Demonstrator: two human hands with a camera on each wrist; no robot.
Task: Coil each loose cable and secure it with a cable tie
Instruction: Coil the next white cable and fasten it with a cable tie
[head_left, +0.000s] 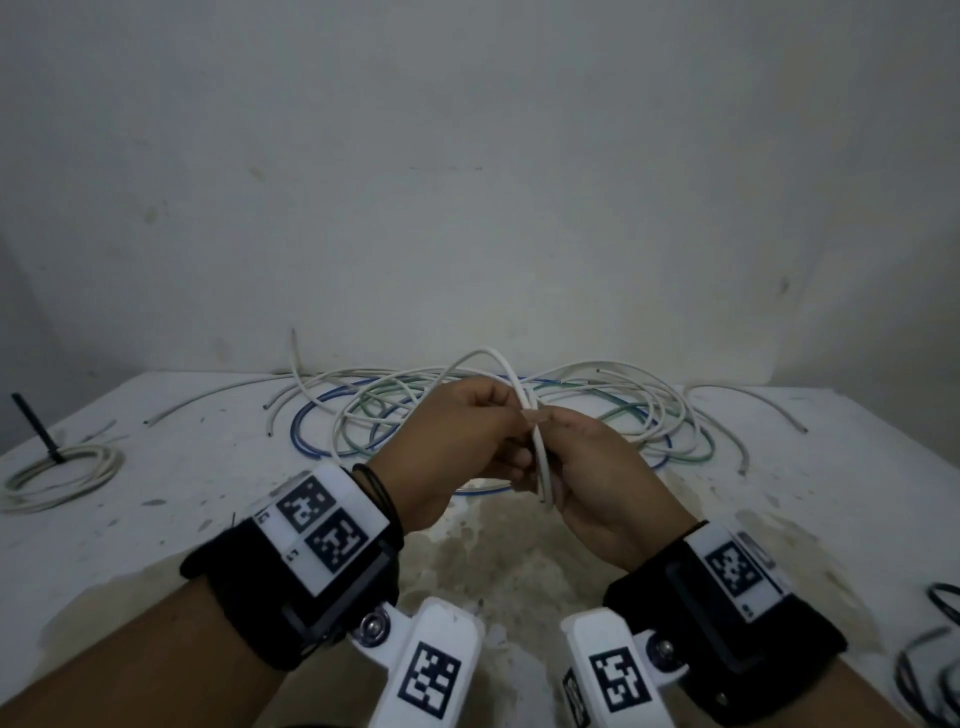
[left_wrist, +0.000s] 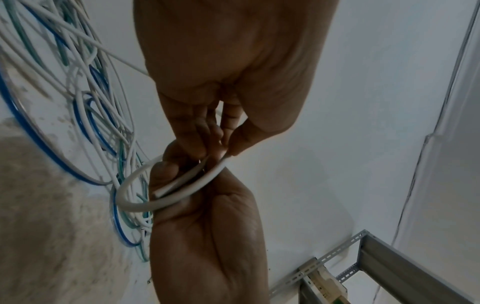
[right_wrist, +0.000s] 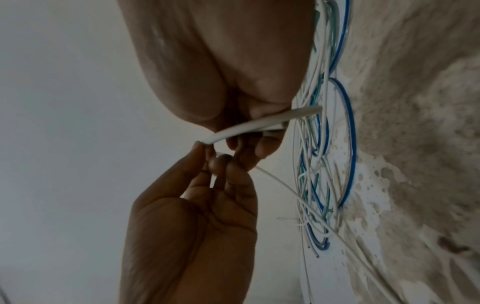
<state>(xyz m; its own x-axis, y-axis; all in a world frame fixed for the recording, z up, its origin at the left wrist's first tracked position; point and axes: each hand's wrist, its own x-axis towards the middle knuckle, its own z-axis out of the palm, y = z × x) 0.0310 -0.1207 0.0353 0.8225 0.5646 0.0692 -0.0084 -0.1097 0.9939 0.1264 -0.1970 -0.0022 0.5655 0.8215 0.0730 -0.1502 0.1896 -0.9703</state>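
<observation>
Both hands (head_left: 457, 441) pinch white cable (head_left: 537, 447) looped between them.

Dim, flat, greyish light — soft grainy pictures, edges bowed by wide-angle lens.

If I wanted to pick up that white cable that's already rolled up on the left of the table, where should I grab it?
Probably best to grab the coiled white cable right beside the black tie that sticks up from its far side. The loops seem bunched together there, so they should stay in one bundle. It lies flat on the table, so come down from above and pinch across all the loops.
</observation>
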